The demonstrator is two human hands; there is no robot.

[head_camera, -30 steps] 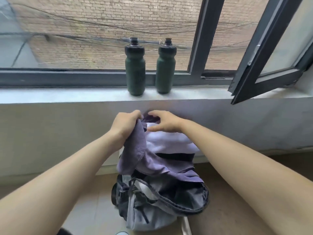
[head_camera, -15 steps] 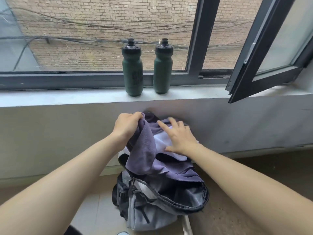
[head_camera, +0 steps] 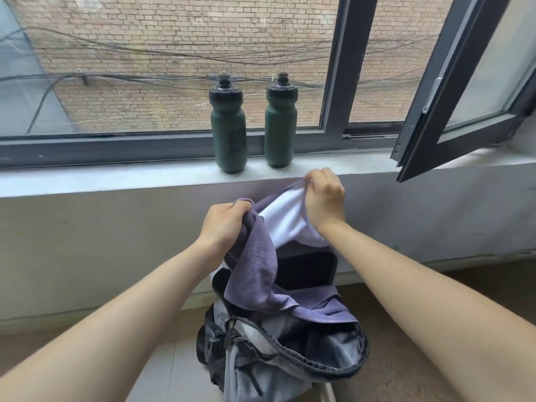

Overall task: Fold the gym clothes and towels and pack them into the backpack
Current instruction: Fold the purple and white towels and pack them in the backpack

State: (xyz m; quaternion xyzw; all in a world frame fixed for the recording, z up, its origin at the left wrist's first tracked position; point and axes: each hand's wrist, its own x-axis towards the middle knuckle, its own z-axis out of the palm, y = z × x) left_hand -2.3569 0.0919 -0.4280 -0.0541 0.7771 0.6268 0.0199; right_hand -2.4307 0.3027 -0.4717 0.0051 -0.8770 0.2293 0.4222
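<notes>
open window (head_camera: pixel 464 82) above pale sill (head_camera: pixel 116 175), brick wall (head_camera: pixel 174 39) outside.

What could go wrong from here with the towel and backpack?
1. The right hand pinches the purple towel just under a green bottle on the sill; a higher lift might knock it.
2. The white cloth looks loosely wrapped and may slip out.
3. The left hand grips a bunched edge, so the towel may enter the backpack crumpled.
</notes>
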